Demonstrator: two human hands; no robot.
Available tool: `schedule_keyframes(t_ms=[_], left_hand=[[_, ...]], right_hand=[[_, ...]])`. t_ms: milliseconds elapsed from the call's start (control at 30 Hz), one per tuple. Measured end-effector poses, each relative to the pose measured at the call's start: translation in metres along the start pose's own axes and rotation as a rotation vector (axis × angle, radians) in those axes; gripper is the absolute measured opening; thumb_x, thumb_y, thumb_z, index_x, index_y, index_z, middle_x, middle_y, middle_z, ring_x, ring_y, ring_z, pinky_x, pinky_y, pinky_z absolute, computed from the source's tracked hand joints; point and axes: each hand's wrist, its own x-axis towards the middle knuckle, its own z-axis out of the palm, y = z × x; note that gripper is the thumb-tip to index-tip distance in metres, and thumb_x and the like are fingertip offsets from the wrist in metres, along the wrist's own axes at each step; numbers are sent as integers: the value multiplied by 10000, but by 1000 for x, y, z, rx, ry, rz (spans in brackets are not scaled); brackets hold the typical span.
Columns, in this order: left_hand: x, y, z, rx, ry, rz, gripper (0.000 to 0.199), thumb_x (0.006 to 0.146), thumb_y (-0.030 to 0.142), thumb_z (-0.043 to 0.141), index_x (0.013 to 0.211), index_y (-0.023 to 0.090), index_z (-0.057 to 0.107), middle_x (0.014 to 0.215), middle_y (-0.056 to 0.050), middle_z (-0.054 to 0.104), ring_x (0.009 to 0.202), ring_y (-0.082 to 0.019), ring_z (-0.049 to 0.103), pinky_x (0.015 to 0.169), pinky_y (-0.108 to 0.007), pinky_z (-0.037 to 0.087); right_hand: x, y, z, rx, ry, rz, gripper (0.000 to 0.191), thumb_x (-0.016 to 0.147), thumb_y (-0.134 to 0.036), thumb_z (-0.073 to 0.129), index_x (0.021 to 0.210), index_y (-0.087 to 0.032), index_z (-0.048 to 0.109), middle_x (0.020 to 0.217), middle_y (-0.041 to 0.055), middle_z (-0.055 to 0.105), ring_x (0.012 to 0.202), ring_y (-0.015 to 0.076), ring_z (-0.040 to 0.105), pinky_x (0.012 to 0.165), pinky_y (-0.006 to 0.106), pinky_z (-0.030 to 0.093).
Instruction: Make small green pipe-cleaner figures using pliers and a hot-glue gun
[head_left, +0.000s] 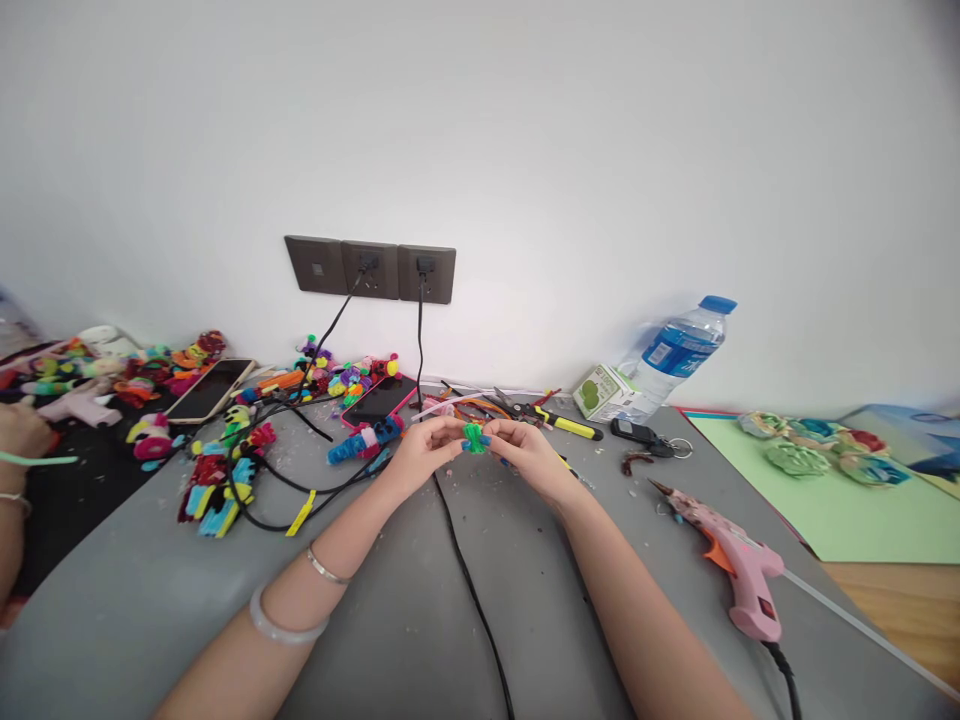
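Note:
A small bright green fuzzy pipe-cleaner piece [474, 433] is held above the middle of the grey table. My left hand [426, 455] pinches its left side, and my right hand [529, 458] grips it from the right with bent fingers. Blue patches show by the fingertips; I cannot tell whether they belong to the piece or are fingernails. Just left of my left hand lies a blue, pink and red pipe-cleaner figure [365, 441]. Behind my hands are loose pipe cleaners [480, 404] and pliers with yellow-and-black handles [570, 424].
On the right, a pink glue gun [739, 570] rests near keys [651, 440], a leaning water bottle [679, 355] and a small box [602, 391]. Pipe-cleaner figures [221, 480], phones [380, 400] and black cables [469, 575] lie leftward. Another person's hand [22, 435] is at far left.

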Motion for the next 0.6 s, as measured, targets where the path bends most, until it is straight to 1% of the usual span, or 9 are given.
schedule_keyframes(t_ms=[133, 267, 400, 600], left_hand=[[1, 1, 0, 32, 34, 24, 370, 798, 403, 704, 1046, 129, 710, 923, -96, 718, 777, -178, 641, 628, -248, 487], [1, 1, 1, 32, 60, 38, 362, 790, 387, 712, 1044, 131, 734, 915, -95, 725, 778, -179, 635, 659, -258, 491], [1, 0, 1, 50, 60, 47, 338, 789, 368, 710, 1032, 136, 746, 912, -89, 730, 757, -169, 624, 656, -256, 487], [2, 0, 0, 45, 44, 69, 321, 785, 376, 714, 993, 133, 748, 894, -81, 736, 763, -171, 634, 688, -270, 500]], right_hand=[[0, 0, 0, -20, -9, -34, 440, 743, -625, 697, 751, -195, 603, 685, -5, 520, 605, 125, 358, 571, 264, 265], [-1, -2, 1, -31, -14, -47, 439, 749, -624, 693, 756, -196, 595, 703, -2, 525, 622, 129, 373, 582, 263, 279], [-1, -4, 2, -22, -21, -74, 417, 765, -598, 692, 767, -192, 598, 733, -1, 541, 642, 129, 404, 615, 265, 316], [-1, -4, 4, -32, -17, -85, 406, 758, -583, 701, 761, -192, 590, 723, -3, 544, 645, 132, 436, 630, 269, 352]])
